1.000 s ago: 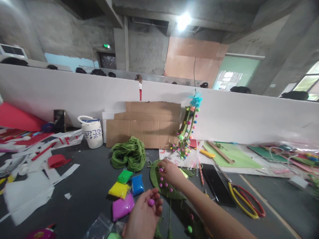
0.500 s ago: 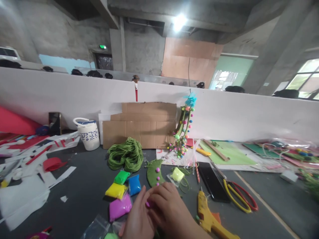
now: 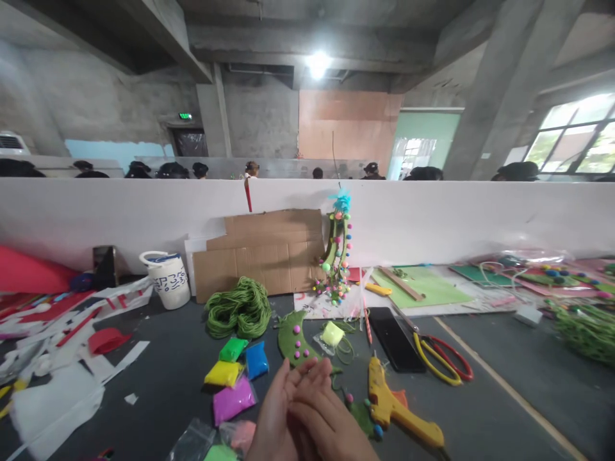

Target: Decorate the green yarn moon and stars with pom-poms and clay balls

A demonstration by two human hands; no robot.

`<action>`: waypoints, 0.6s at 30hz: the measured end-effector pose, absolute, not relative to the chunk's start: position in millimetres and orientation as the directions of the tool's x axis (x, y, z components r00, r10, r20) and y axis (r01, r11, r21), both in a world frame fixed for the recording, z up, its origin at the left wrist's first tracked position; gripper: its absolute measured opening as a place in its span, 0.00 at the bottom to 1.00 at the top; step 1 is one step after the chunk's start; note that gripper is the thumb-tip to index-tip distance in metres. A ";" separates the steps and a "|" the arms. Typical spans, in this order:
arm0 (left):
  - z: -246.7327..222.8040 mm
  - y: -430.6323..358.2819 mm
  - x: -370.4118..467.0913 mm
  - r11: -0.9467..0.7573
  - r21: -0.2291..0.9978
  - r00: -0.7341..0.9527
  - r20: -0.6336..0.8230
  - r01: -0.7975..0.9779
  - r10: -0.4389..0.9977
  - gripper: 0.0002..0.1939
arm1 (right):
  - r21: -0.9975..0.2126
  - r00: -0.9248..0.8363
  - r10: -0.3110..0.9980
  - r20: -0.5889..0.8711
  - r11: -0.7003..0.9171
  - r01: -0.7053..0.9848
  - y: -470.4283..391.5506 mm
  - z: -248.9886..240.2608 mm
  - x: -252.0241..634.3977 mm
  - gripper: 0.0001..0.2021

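Observation:
At the front centre, my left hand and my right hand are pressed together, palm to palm, fingers lying close. A bit of purple clay showed between them half a second ago; now the palms hide it. Just beyond the fingertips lies a green felt crescent with several small purple balls on it. Left of my hands are soft clay packs: purple, yellow, blue and green. A pale yellow clay pack lies past the crescent's right side.
A yellow glue gun, a black phone and scissors lie to the right. Green yarn, cardboard and a white bucket are behind. A pompom-trimmed hanging piece stands at the back. Paper scraps cover the left.
My right hand's fingers have straightened and slid along the left palm, covering the purple clay. The view has tipped up and turned slightly right, showing another green piece beside the glue gun.

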State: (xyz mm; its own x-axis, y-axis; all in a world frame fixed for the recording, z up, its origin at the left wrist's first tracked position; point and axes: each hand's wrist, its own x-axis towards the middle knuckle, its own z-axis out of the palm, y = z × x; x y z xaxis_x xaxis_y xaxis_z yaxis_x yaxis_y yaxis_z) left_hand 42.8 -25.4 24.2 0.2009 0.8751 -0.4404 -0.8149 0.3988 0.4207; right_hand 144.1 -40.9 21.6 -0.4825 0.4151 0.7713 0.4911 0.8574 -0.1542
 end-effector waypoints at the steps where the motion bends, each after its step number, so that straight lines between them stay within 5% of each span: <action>1: 25.9 -26.3 43.8 0.403 0.411 0.206 -0.444 -0.818 0.872 0.18 | -0.109 -0.478 0.395 0.784 0.847 0.520 -41.6 21.2 146.9 0.11; 6: 14.1 -27.0 43.4 0.389 0.372 0.242 -0.384 -0.843 0.891 0.19 | 0.041 -0.461 0.269 0.846 0.828 0.559 -45.8 -5.9 150.6 0.16; 13: -10.5 -29.1 38.4 0.466 0.398 0.381 -0.275 -0.790 0.883 0.28 | -0.229 -0.370 0.497 0.785 0.787 0.572 -67.0 -20.2 140.3 0.21; 18: 4.2 -37.4 34.3 0.413 0.400 0.384 -0.154 -0.818 0.911 0.32 | 0.016 -0.490 0.343 0.802 0.807 0.590 -63.7 -15.3 150.9 0.22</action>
State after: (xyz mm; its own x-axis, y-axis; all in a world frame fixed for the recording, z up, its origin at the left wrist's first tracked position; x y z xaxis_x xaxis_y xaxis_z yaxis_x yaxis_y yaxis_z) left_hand 34.3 -37.4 4.2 0.3837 0.9105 -0.1540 -0.8182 0.4125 0.4005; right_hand 150.9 -63.7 -15.3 -0.4900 0.3428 0.8015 0.5903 0.8071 0.0157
